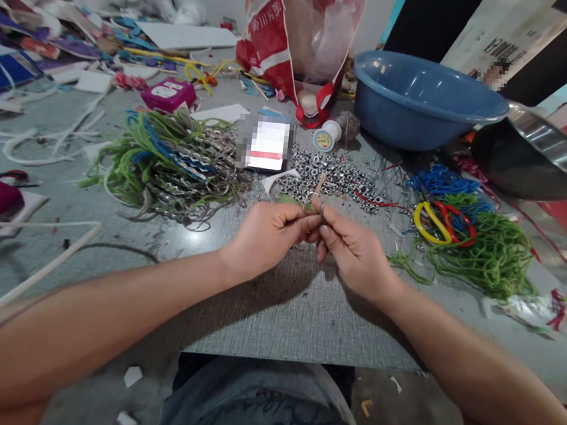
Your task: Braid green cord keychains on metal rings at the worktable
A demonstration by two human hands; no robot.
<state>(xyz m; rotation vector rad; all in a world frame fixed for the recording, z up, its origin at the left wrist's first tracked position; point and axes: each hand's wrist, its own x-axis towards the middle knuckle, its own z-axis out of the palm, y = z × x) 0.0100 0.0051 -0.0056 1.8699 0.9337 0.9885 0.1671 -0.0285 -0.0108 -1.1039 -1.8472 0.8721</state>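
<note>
My left hand [270, 236] and my right hand [360, 248] meet over the table, fingertips pinched together. Green cord [292, 200] shows at the fingertips of both; most of it is hidden by the fingers. A thin tan stick-like piece [321, 184] rises just behind them, and which hand touches it I cannot tell. Many small metal nuts or rings [337, 174] lie spread beyond my hands. To the left is a heap of green, blue and grey braided cords [168, 158] strung with metal pieces. Loose green cords [485, 252] lie at the right, under scissors [433, 223] with yellow and red handles.
A lit phone [268, 145] lies behind the nuts, near a thread spool [325, 137]. Farther back stand a red and white bag [268, 30], a blue basin [413, 111] and a metal bowl [550, 154]. A white cable [31, 282] crosses my left forearm. Purple tape measure-like objects [169, 94] lie left.
</note>
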